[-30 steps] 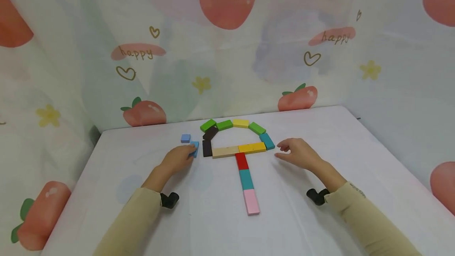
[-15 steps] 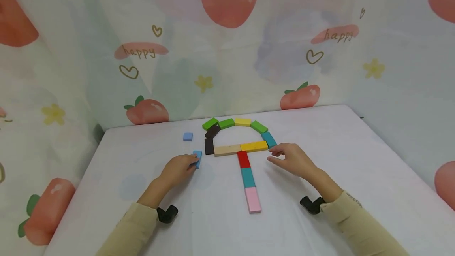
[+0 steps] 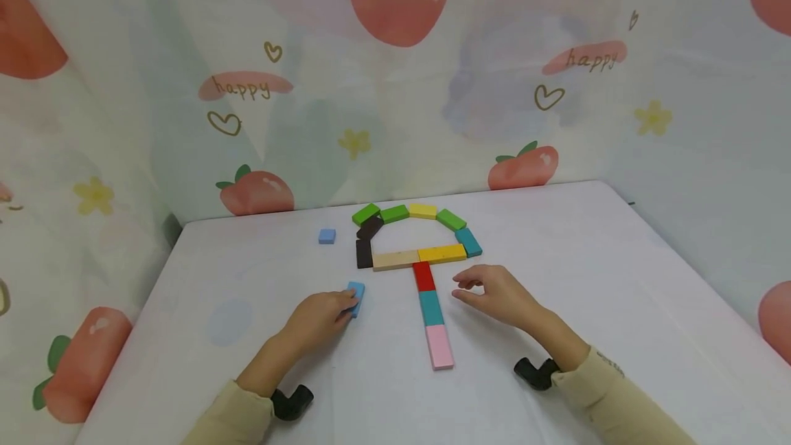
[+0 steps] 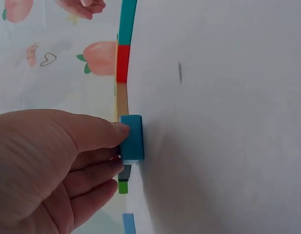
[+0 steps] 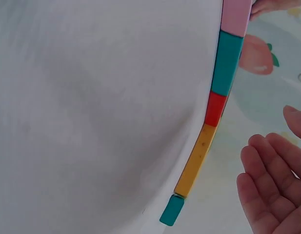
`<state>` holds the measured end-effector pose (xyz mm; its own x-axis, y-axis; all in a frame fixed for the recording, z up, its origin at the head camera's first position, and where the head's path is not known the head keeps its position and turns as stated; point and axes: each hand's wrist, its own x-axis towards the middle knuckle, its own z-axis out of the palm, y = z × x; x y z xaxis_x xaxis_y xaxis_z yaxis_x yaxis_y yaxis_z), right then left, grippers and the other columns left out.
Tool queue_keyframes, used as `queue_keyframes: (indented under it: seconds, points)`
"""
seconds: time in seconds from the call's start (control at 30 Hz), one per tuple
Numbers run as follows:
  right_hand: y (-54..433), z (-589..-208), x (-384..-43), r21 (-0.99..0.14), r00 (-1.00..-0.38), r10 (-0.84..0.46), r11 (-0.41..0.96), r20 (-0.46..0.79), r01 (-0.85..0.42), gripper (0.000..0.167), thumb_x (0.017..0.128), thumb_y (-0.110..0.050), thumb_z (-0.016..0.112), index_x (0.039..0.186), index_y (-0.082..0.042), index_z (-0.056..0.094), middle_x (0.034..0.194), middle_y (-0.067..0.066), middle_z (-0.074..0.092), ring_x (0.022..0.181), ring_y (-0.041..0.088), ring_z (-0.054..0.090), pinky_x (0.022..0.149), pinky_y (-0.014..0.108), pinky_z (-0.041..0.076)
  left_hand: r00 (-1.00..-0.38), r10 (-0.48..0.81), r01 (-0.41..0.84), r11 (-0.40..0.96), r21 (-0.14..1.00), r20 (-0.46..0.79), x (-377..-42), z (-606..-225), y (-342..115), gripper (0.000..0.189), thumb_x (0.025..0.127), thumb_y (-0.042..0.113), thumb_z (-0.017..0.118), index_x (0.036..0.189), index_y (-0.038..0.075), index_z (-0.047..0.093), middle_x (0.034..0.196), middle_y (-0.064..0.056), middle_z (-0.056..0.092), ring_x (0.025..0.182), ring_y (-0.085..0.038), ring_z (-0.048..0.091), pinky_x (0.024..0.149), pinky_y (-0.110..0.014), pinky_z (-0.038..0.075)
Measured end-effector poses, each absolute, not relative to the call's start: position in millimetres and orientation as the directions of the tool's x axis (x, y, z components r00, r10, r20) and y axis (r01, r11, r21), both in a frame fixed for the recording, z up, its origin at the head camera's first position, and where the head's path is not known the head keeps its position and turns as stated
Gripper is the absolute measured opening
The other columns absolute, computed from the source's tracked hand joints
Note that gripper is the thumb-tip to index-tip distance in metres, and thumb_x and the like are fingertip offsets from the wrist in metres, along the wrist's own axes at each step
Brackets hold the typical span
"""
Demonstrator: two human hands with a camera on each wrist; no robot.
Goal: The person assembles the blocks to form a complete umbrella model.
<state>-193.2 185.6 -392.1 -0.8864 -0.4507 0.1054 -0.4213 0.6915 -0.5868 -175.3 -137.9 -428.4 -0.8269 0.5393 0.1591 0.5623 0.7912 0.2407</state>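
Observation:
My left hand (image 3: 320, 320) pinches a blue block (image 3: 356, 299) between thumb and fingers, left of the stem of blocks. In the left wrist view the thumb lies on the near face of this blue block (image 4: 132, 138). My right hand (image 3: 499, 294) holds nothing; its fingers are loosely bent, to the right of the stem. The stem runs from a red block (image 3: 423, 277) through a teal block (image 3: 431, 308) to a pink block (image 3: 439, 347). Above it lie a tan block (image 3: 395, 260) and a yellow-orange block (image 3: 442, 253) end to end.
An arch over the row has black blocks (image 3: 364, 253), green blocks (image 3: 394, 213), a yellow block (image 3: 423, 211) and a teal end block (image 3: 469, 242). A small light-blue block (image 3: 327, 236) lies apart at left. A patterned cloth (image 3: 395, 122) hangs behind the white table (image 3: 266, 253).
My left hand has carried the blue block from beside the black blocks toward me and to the right. My right hand has shifted left and toward me, away from the teal end block.

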Motion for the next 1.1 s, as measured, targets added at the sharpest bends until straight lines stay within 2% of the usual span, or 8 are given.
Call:
queue_keyframes:
  seconds: [0.33,0.53,0.67,0.8,1.1]
  points:
    - [174,-389,-172,-0.598,-0.821,-0.561,0.625,0.102,-0.501,0.027,0.084,-0.021,0.068,0.106,-0.004,0.067,0.09,-0.008,0.064,0.084,0.014,0.058,0.075,0.035,0.051,-0.789,0.588,0.613,0.774,0.161,0.178,-153,-426,-120,0.029,0.081,0.025,0.07,0.101,0.005,0.071,0.109,-0.007,0.065,0.099,-0.019,0.062,0.079,-0.033,0.051]
    - [168,-391,-163,-0.634,-0.79,-0.606,0.577,0.091,-0.515,0.026,0.084,-0.021,0.067,0.104,-0.003,0.067,0.091,-0.006,0.064,0.084,0.012,0.057,0.074,0.034,0.051,-0.776,0.606,0.629,0.766,0.135,0.177,-143,-423,-111,0.029,0.078,0.029,0.072,0.097,0.007,0.073,0.104,-0.005,0.067,0.095,-0.017,0.063,0.077,-0.031,0.051]
    - [162,-392,-158,-0.664,-0.766,-0.642,0.556,0.039,-0.5,0.028,0.086,-0.023,0.066,0.106,-0.003,0.066,0.091,-0.008,0.063,0.084,0.011,0.057,0.075,0.031,0.051,-0.776,0.605,0.629,0.761,0.157,0.177,-136,-422,-106,0.027,0.078,0.028,0.072,0.096,0.007,0.073,0.104,-0.005,0.067,0.094,-0.016,0.064,0.076,-0.03,0.052]
    - [157,-392,-155,-0.66,-0.747,-0.663,0.542,0.046,-0.521,0.025,0.086,-0.019,0.066,0.105,-0.002,0.067,0.091,-0.009,0.063,0.083,0.011,0.057,0.076,0.03,0.051,-0.762,0.623,0.647,0.744,0.168,0.179,-130,-422,-102,0.027,0.078,0.028,0.072,0.095,0.008,0.074,0.103,-0.004,0.067,0.094,-0.015,0.064,0.076,-0.028,0.052]
    - [145,-392,-141,-0.637,-0.695,-0.718,0.526,0.023,-0.564,0.024,0.085,-0.018,0.067,0.104,-0.005,0.068,0.096,-0.002,0.066,0.081,0.01,0.056,0.077,0.028,0.05,-0.716,0.675,0.698,0.694,0.178,0.176,-116,-421,-95,0.026,0.078,0.03,0.073,0.095,0.011,0.074,0.102,-0.002,0.067,0.092,-0.01,0.063,0.074,-0.026,0.051]
